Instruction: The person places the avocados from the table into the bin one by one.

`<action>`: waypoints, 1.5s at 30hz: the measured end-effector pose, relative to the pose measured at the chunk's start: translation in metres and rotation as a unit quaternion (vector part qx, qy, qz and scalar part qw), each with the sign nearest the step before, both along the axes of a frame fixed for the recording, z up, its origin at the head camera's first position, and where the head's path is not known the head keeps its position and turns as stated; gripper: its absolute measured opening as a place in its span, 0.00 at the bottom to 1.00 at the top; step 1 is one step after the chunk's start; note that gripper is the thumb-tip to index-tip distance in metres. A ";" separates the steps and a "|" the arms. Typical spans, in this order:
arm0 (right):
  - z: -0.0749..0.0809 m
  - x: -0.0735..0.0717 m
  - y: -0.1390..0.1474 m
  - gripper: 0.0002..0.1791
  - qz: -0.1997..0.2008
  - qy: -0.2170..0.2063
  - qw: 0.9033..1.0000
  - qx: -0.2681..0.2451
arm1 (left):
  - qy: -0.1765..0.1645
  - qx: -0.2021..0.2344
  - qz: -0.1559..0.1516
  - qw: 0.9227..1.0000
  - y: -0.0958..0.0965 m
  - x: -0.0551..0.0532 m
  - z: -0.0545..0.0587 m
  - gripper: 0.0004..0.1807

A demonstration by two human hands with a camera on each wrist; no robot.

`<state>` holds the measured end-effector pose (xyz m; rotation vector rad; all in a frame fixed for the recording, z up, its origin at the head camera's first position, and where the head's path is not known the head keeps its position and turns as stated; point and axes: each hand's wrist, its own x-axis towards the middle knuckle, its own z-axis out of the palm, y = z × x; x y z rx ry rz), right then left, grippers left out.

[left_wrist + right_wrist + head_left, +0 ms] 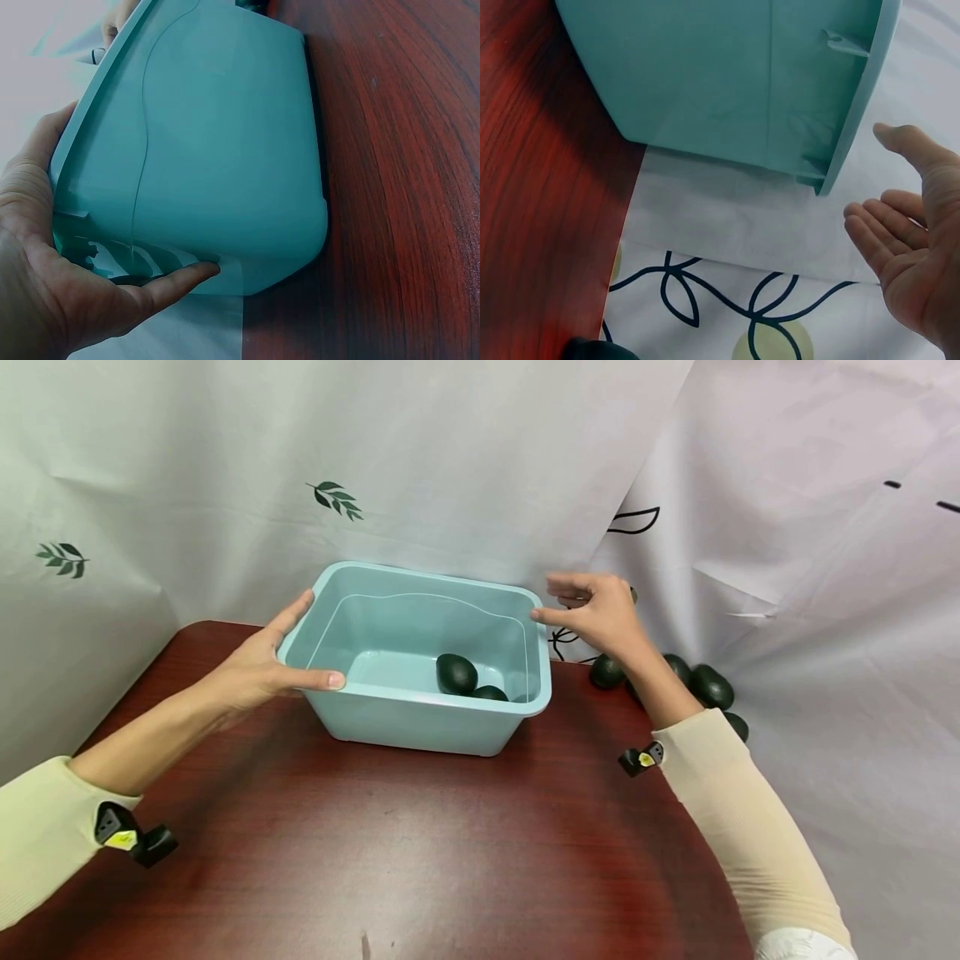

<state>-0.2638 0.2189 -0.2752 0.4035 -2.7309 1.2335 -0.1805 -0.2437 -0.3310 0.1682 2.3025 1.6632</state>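
A light blue plastic tub [408,722] stands on the table, with two dark green avocados [456,674] visible inside toward its front right. My left hand [258,668] holds the tub's left end, its thumb over the front rim and its fingers along the left side. The left wrist view shows that hand [67,277] spanning the end of the tub below the rim. Beside the far right corner, my right hand [592,610] is raised with nothing in it. In the right wrist view its loosely bent fingers [889,232] are apart from the tub's rim [862,105].
Several more avocados [711,687] lie at the table's right edge, partly behind the right forearm. A white cloth [450,460] with leaf prints hangs behind the table. The reddish-brown tabletop [420,852] stretches in front of the tub.
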 end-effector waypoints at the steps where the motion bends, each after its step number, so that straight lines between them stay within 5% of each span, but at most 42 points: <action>1: 0.000 0.000 0.001 0.36 -0.002 -0.001 1.000 0.003 | 0.000 -0.001 0.000 1.000 0.000 0.000 0.000 0.71; 45: -0.033 0.019 0.050 0.35 -0.045 0.003 0.999 0.017 | -0.001 -0.009 -0.004 1.000 -0.002 0.000 0.000 0.71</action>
